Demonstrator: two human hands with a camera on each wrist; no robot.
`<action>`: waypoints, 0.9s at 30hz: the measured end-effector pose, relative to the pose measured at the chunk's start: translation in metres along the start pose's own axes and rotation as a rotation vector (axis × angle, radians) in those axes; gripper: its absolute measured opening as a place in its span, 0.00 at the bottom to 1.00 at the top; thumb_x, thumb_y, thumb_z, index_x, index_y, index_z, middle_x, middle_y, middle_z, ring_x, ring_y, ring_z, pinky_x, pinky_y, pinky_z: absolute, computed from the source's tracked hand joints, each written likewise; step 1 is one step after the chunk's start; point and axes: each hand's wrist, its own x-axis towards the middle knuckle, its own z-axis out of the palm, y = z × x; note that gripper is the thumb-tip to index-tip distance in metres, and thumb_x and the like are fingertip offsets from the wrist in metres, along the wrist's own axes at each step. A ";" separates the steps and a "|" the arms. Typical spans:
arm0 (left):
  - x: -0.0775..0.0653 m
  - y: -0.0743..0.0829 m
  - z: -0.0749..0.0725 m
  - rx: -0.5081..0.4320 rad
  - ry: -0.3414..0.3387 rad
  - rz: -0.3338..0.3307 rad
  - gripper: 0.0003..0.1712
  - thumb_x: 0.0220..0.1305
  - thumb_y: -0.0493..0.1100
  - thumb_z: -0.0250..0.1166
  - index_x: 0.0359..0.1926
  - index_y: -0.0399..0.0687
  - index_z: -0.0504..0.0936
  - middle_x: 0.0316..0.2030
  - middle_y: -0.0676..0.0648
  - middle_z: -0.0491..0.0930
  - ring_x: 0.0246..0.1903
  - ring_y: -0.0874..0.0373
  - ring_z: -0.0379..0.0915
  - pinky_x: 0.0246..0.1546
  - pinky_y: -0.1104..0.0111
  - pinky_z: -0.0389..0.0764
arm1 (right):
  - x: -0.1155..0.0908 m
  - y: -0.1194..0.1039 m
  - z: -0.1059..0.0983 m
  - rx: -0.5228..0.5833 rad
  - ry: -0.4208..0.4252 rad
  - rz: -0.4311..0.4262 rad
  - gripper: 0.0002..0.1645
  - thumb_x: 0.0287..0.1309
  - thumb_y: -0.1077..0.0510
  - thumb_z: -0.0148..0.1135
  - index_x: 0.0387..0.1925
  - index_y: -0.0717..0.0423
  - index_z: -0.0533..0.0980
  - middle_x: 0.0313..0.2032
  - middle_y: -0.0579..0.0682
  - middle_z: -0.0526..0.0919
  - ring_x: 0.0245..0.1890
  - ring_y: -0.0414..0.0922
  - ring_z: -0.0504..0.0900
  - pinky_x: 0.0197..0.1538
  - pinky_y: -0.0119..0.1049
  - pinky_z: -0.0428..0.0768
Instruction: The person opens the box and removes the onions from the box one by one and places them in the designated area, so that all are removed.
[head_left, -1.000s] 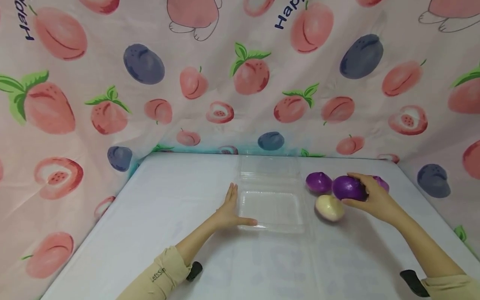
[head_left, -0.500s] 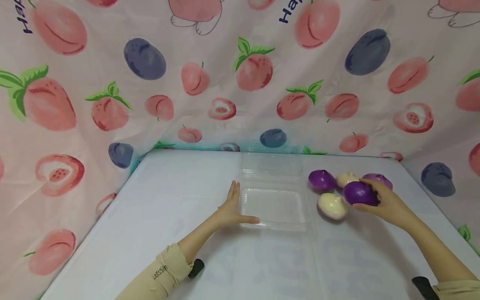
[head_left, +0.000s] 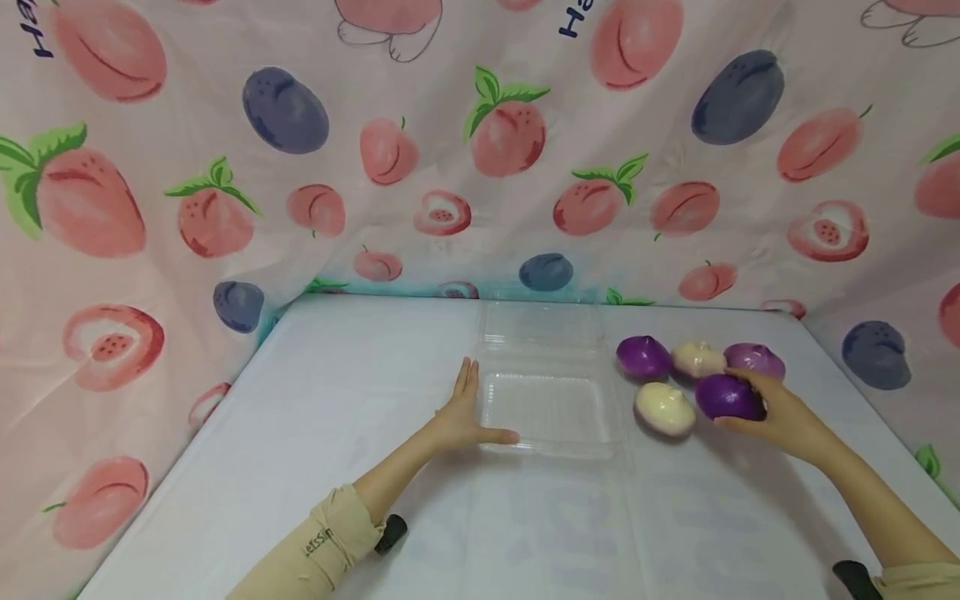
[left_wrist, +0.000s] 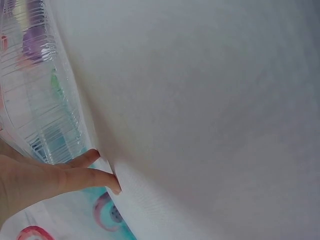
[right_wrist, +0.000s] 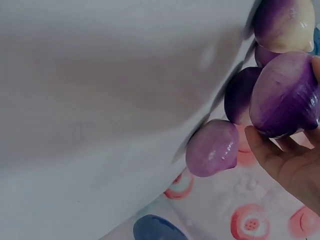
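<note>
My right hand [head_left: 787, 423] grips a dark purple onion [head_left: 726, 397] by its side at the near right of an onion group. In the right wrist view, fingers and thumb curl round that onion [right_wrist: 282, 97], which overlaps the others there. Behind it lie a pale lilac onion [head_left: 756, 360], a cream onion [head_left: 698, 359] and another purple onion [head_left: 642, 357]. A second cream onion [head_left: 664, 409] rests to its left. My left hand [head_left: 457, 421], fingers straight and thumb spread, touches the left side and front corner of a clear plastic container [head_left: 546, 412], whose lid [head_left: 542, 325] lies folded back.
A white cloth [head_left: 360, 375] covers the table. Fruit-printed fabric [head_left: 450, 125] rises as a wall along the back and both sides, close behind the container's lid.
My right hand has drawn the dark purple onion toward me and slightly right, uncovering the cream onion behind it. My left hand has stayed at the container. The head view has tilted slightly down.
</note>
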 end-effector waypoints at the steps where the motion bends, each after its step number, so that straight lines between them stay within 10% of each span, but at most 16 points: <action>1: 0.000 0.000 0.000 -0.003 -0.002 0.004 0.78 0.39 0.64 0.75 0.73 0.43 0.29 0.74 0.44 0.22 0.74 0.44 0.32 0.61 0.32 0.51 | 0.000 0.002 0.001 0.001 0.008 -0.010 0.47 0.47 0.54 0.72 0.60 0.75 0.59 0.56 0.81 0.63 0.54 0.77 0.64 0.50 0.71 0.65; 27: 0.000 0.002 -0.002 0.034 0.006 -0.021 0.77 0.39 0.65 0.74 0.73 0.43 0.29 0.74 0.43 0.23 0.74 0.44 0.34 0.57 0.27 0.47 | 0.010 0.019 0.018 0.030 -0.004 -0.076 0.42 0.46 0.60 0.71 0.57 0.78 0.61 0.54 0.81 0.64 0.53 0.75 0.65 0.50 0.69 0.65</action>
